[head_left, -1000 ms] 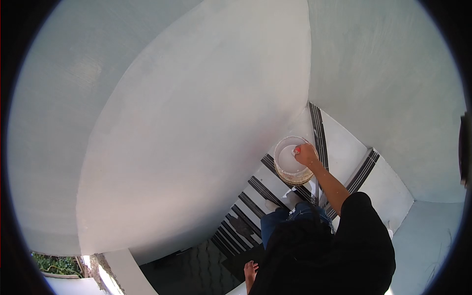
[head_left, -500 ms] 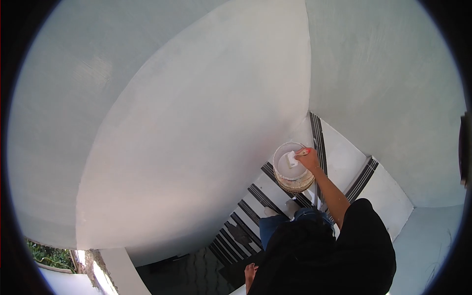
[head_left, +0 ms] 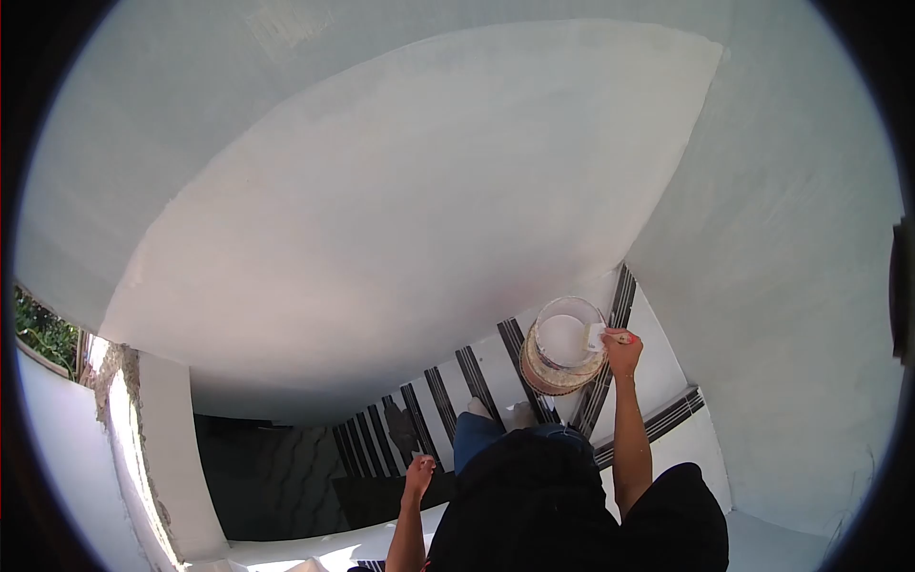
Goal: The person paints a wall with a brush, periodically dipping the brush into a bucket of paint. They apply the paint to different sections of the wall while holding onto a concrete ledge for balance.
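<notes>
My right hand (head_left: 624, 351) is closed around a paintbrush (head_left: 597, 337) with a reddish handle end. The brush's white, paint-covered bristles rest against the right side of the inner rim of a paint bucket (head_left: 539, 355). White paint (head_left: 562, 338) lies inside the bucket, and its outside is crusted and stained. The bucket stands on the striped stairs in front of my legs. Lower left, my left hand (head_left: 419, 473) is held away from my body over the stairs, its fingers loosely curled and apart, with nothing clearly visible in them.
A curved wall (head_left: 410, 210), whitish inside a grey-green border, rises ahead. White stairs with dark striped edges (head_left: 478, 383) descend leftward to a dark floor (head_left: 272, 477). A grey-green wall (head_left: 762, 286) stands at right. Greenery (head_left: 43, 334) shows through an opening at left.
The brush has moved from over the paint to the bucket's right rim. My left hand has come up farther into view. The view has shifted and turned, showing more stairs at left.
</notes>
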The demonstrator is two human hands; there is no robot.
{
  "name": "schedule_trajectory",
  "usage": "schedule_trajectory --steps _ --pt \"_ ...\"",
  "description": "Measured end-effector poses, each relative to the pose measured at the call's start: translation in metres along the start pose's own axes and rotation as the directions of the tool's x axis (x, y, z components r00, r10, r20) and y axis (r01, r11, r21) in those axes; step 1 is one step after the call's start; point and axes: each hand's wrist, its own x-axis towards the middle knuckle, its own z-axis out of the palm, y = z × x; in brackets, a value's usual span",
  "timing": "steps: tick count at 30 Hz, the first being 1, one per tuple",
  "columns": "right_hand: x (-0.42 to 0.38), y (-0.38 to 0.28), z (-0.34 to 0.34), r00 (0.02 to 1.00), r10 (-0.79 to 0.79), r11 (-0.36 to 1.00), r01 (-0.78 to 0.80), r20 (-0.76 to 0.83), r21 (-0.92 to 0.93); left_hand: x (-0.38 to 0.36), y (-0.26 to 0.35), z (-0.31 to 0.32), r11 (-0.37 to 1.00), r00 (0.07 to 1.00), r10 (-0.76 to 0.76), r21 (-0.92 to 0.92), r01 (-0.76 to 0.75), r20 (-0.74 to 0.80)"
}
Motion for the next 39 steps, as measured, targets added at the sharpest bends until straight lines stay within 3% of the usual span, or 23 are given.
schedule_trajectory --steps 2,6,8,13,16,18,21,27,31,34,37,39 --pt "0.003 0.004 0.000 0.999 0.035 0.998 -0.035 0.008 0.045 0.000 0.000 -0.002 0.998 1.000 0.024 0.066 -0.023 -0.017" --pt "0.004 -0.010 -0.003 0.995 0.093 0.992 -0.094 0.020 0.086 -0.005 -0.016 0.001 0.999 0.997 0.014 -0.028 -0.016 -0.070" --pt "0.004 -0.019 -0.004 0.981 0.180 0.948 -0.193 0.076 0.254 -0.017 -0.011 -0.001 0.998 0.995 0.006 -0.059 -0.012 -0.103" --pt "0.012 -0.008 -0.007 0.908 0.318 0.661 -0.419 0.273 0.623 -0.039 -0.032 -0.001 0.968 0.975 0.016 -0.241 -0.071 -0.222" --pt "0.006 -0.018 0.002 0.863 0.375 0.419 -0.484 0.339 0.768 -0.052 -0.038 -0.008 0.950 0.955 -0.005 -0.299 -0.088 -0.298" --pt "0.010 -0.021 0.009 0.852 0.363 0.349 -0.499 0.377 0.793 -0.055 -0.049 -0.009 0.939 0.931 -0.003 -0.321 -0.123 -0.364" --pt "0.016 -0.024 0.028 0.806 0.333 0.209 -0.569 0.490 0.795 -0.063 -0.052 -0.015 0.904 0.870 -0.040 -0.389 -0.178 -0.491" --pt "0.008 -0.084 0.094 0.703 0.234 0.218 -0.711 0.672 0.668 -0.080 -0.023 -0.038 0.824 0.653 -0.247 -0.510 -0.248 -0.716" --pt "-0.012 -0.145 0.150 0.534 0.107 0.166 -0.841 0.839 0.514 -0.091 -0.002 -0.071 0.802 0.535 -0.275 -0.497 -0.332 -0.799" --pt "-0.024 -0.178 0.196 0.444 0.085 0.150 -0.891 0.892 0.429 -0.103 0.020 -0.121 0.796 0.429 -0.239 -0.429 -0.428 -0.871" --pt "-0.042 -0.213 0.240 0.361 0.050 0.178 -0.921 0.931 0.348 -0.128 0.045 -0.192 0.864 0.308 -0.205 -0.320 -0.389 -0.929" --pt "-0.058 -0.236 0.266 0.339 0.017 0.185 -0.926 0.941 0.330 -0.136 0.040 -0.245 0.915 0.180 -0.170 -0.223 -0.337 -0.969"
